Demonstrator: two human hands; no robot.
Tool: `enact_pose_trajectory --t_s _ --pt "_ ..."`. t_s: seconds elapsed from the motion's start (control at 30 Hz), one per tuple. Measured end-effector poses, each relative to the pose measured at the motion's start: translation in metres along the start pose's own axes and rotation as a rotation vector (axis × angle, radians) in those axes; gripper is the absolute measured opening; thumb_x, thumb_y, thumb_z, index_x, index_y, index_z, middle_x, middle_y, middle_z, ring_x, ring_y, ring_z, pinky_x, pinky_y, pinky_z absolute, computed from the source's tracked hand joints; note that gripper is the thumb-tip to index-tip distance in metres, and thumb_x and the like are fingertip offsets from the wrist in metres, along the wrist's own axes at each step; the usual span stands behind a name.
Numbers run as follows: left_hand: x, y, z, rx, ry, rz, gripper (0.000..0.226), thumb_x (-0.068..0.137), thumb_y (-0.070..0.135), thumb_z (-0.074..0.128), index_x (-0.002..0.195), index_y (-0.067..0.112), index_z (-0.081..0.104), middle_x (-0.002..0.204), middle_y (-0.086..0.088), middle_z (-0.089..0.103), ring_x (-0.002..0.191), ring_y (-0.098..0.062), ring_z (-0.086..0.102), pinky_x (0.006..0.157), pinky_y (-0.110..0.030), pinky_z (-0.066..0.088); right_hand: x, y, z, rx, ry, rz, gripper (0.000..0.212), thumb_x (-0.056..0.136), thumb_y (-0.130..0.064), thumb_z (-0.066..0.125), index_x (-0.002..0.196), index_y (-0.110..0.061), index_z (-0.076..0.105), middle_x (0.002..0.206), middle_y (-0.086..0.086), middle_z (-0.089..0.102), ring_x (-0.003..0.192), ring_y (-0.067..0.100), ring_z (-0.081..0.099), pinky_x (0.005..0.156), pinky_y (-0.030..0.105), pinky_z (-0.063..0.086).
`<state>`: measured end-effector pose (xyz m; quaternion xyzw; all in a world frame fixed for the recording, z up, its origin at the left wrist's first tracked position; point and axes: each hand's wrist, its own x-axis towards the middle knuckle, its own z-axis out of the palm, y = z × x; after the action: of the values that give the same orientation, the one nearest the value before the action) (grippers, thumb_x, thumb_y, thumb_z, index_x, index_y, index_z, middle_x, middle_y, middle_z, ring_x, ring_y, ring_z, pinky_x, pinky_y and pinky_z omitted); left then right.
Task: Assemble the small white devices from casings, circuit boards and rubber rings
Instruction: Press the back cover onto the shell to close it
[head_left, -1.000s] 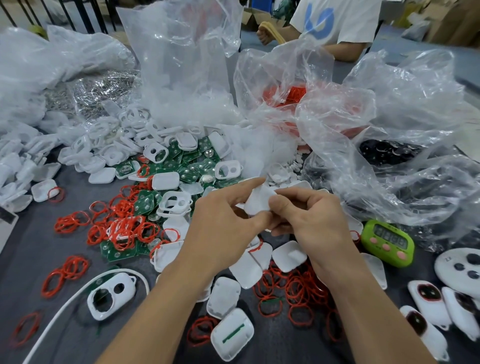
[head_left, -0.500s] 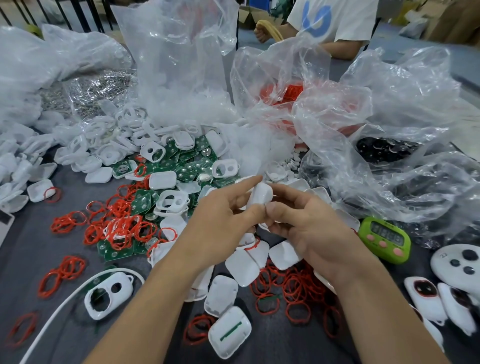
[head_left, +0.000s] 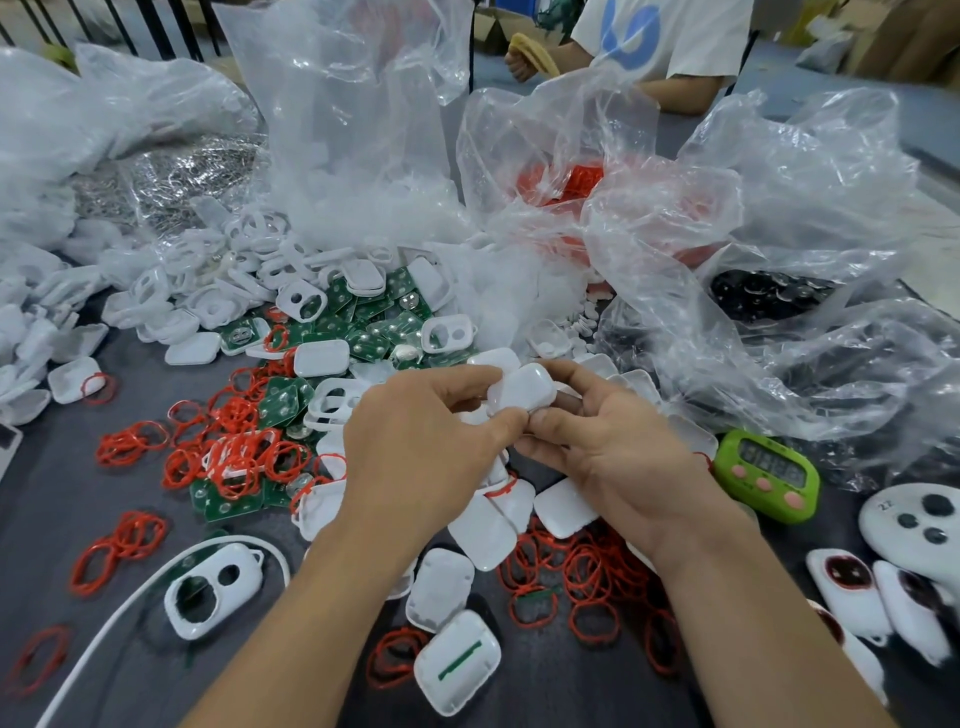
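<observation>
The white casing (head_left: 522, 389) pinched between curled fingers (head_left: 452, 376) of left hand (head_left: 415, 447) and right hand (head_left: 618, 457)

Dark grey table (head_left: 57, 525) strewn with loose parts: white casings (head_left: 483, 530) and green circuit boards (head_left: 366, 332) heaped at centre, red rubber rings (head_left: 234, 460) scattered left and front. Clear plastic bags (head_left: 779, 249) crowd the far side. A green digital timer (head_left: 766, 475) and assembled white devices (head_left: 847, 590) lie at right, a white cable (head_left: 119, 605) at front left.

One white casing (head_left: 522, 389): rounded rectangle, tilted, pinched between left hand (head_left: 415, 457) and right hand (head_left: 618, 457). Green circuit boards (head_left: 363, 332): heaped behind. Red rubber rings (head_left: 234, 457): scattered among loose casings (head_left: 483, 530) below.
</observation>
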<state>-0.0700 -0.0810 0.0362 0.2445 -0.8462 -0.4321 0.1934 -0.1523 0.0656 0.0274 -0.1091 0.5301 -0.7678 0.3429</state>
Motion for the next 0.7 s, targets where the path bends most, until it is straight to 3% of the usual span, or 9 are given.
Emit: enact_pose_trajectory --t_s 0.2,0.4,0.5,0.7 --pt "-0.0010 0.0025 -0.0015 0.002 -0.036 -0.014 0.047 0.060 0.061 0.072 0.103 0.043 0.078 0.095 0.028 0.075 0.091 0.012 0.068 0.089 -0.033 0.060 0.0003 0.0011 -0.0016 -0.022 -0.001 -0.022 0.040 0.095 0.016 0.055 0.124 -0.010 0.067 0.106 0.013 0.078 0.098 0.025 0.076 0.082 0.029 0.061" --pt "0.0030 0.0025 -0.0035 -0.102 -0.079 -0.061 0.027 0.055 0.056 0.077 0.082 0.050 0.074 0.086 0.035 0.073 0.083 0.017 0.067 0.086 -0.029 0.061 0.0006 0.0027 -0.0009 -0.036 0.002 -0.026 0.037 0.093 0.016 0.058 0.121 -0.007 0.066 0.103 0.011 0.078 0.096 0.022 0.076 0.080 0.028 0.061" --pt "0.0040 0.0000 -0.0040 -0.186 -0.109 -0.077 0.029 0.056 0.051 0.080 0.084 0.043 0.078 0.084 0.028 0.076 0.084 0.009 0.071 0.086 -0.032 0.061 0.0002 0.0027 0.0004 -0.027 0.004 -0.035 0.036 0.088 0.012 0.064 0.119 -0.007 0.066 0.105 0.013 0.078 0.098 0.024 0.076 0.080 0.028 0.061" --pt "0.0057 -0.0023 -0.0035 -0.248 -0.105 -0.087 0.038 0.057 0.046 0.082 0.094 0.037 0.081 0.086 0.021 0.078 0.085 0.002 0.074 0.086 -0.036 0.061 -0.0003 0.0030 -0.0008 -0.033 0.002 -0.035 0.040 0.091 0.020 0.057 0.119 -0.008 0.066 0.107 0.014 0.078 0.098 0.025 0.076 0.081 0.030 0.062"
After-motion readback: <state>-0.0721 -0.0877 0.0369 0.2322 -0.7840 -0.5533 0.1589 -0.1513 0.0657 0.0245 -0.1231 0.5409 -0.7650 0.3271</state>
